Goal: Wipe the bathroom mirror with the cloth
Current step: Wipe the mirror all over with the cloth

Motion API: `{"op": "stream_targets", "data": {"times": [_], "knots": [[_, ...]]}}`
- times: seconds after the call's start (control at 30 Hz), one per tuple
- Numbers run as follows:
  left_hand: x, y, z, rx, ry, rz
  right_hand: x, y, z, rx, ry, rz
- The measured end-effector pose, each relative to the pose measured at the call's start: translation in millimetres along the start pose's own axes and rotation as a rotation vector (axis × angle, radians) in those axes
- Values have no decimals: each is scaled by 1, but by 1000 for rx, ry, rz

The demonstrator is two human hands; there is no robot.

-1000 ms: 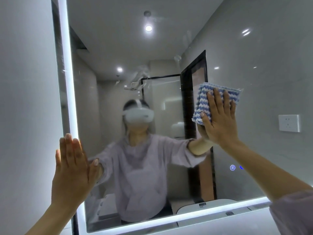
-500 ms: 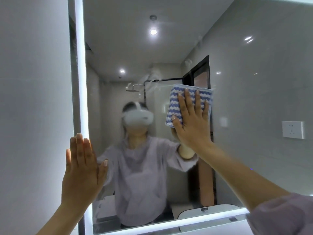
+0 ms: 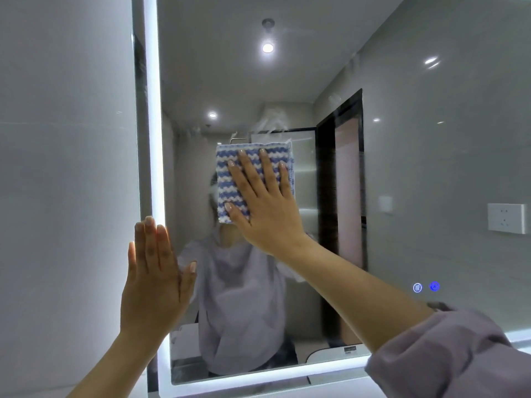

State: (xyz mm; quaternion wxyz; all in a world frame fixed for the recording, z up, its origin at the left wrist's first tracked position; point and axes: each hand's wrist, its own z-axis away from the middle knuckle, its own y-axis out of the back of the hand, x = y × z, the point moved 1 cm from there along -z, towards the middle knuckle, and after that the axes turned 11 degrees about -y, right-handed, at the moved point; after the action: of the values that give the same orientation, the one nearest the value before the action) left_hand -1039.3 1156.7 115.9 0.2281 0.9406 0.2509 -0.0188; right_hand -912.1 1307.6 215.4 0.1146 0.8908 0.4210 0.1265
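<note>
The bathroom mirror (image 3: 402,173) fills the wall ahead, framed by a glowing white light strip. A folded blue-and-white striped cloth (image 3: 230,179) lies flat against the glass near the mirror's middle. My right hand (image 3: 264,205) presses it there with straight, spread fingers. My left hand (image 3: 155,280) rests flat on the mirror's lit left edge, fingers straight and together, holding nothing. White smears show on the glass just above the cloth.
A plain grey wall (image 3: 63,168) lies left of the mirror. Two small blue touch icons (image 3: 425,287) glow in the mirror's lower right. The glass reflects a person in a pale top, a dark door frame and a wall socket (image 3: 507,218).
My right hand has slid the cloth leftward across the glass, from the mirror's right part to its middle. My left hand stays flat on the left edge.
</note>
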Motion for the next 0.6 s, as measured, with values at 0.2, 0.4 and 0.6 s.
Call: {"op": "stream_targets", "data": {"times": [0.2,0.4,0.6], "knots": [[-2,-1,1,2,0,-27,16,4,-2,8,62,24],[-5,-6,2,4,-9,-67,67,4,0,56,23,64],[-5,-8,2,28,-9,-84,131,9,20,37,-122,61]]}}
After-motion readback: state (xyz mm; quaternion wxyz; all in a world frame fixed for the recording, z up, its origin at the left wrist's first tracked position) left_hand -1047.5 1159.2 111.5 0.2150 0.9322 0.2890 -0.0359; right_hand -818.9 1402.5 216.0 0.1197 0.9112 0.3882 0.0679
